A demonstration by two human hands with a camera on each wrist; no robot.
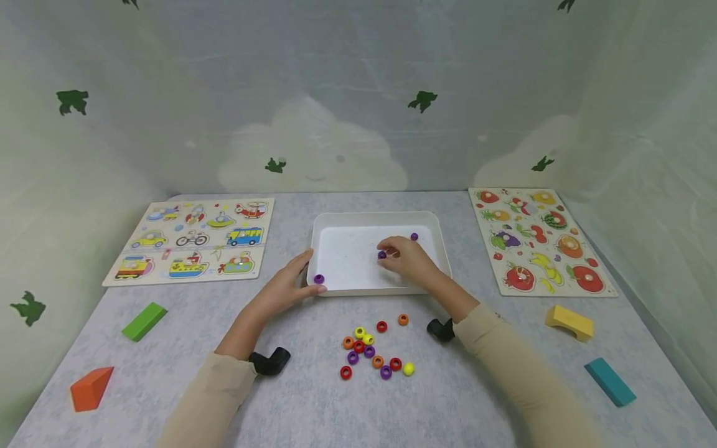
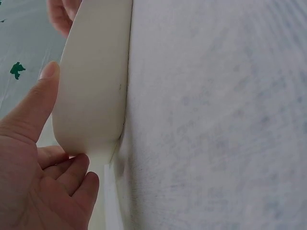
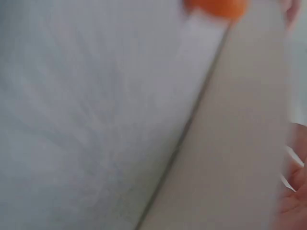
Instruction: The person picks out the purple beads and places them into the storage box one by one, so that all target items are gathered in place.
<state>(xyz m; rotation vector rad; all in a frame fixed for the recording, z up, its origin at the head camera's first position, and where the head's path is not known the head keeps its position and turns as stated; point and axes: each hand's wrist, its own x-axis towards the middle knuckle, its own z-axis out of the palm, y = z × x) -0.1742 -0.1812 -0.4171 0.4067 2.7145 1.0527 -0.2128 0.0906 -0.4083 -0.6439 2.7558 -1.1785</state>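
Observation:
A shallow white tray (image 1: 347,291) stands at the middle of the table. At its front left corner my left hand (image 1: 284,287) grips it, thumb on the front rim and fingers round the left side; the left wrist view shows the fingers (image 2: 79,175) bent against the outer wall. Over the tray, my right hand (image 1: 411,260) pinches a purple bead (image 1: 381,254) between thumb and fingertips. One purple bead (image 1: 318,279) lies in the front left corner near my left thumb, another purple bead (image 1: 414,236) towards the back right.
Loose red, orange, yellow and purple beads (image 1: 359,346) lie before the tray. A vehicle puzzle board (image 1: 190,239) is at left, a fruit puzzle board (image 1: 540,242) at right. Green (image 1: 144,322) and orange blocks (image 1: 92,389) sit left; a yellow arch (image 1: 569,322) and teal block (image 1: 610,381) sit right.

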